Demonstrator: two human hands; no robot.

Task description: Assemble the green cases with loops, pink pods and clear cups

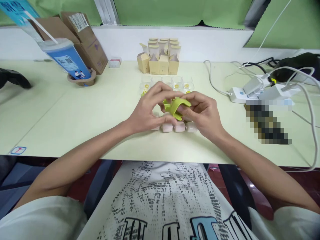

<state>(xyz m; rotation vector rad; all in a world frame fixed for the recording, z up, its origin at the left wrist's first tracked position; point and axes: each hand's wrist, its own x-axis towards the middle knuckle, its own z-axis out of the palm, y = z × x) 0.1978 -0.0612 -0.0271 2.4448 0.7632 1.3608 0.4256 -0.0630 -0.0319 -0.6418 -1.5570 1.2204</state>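
Both hands meet over the middle of the pale table [75, 113]. My left hand [150, 108] and my right hand [202, 113] are both closed on a small yellow-green curved strap [176, 106], fingertips pinching it between them. Just under the hands lies a row of small pinkish blocks [176, 127]. Behind the hands stand clear plastic trays [178, 85] with yellow round pieces inside. Farther back is a cluster of small beige cartons [160, 56], some with open flaps.
A tilted blue-labelled cup with a straw [66, 58] sits at the back left beside brown cardboard boxes [87, 40]. At the right lie a white power strip [240, 94], chargers and white cables [310, 110]. A dark object [12, 78] rests at the far left.
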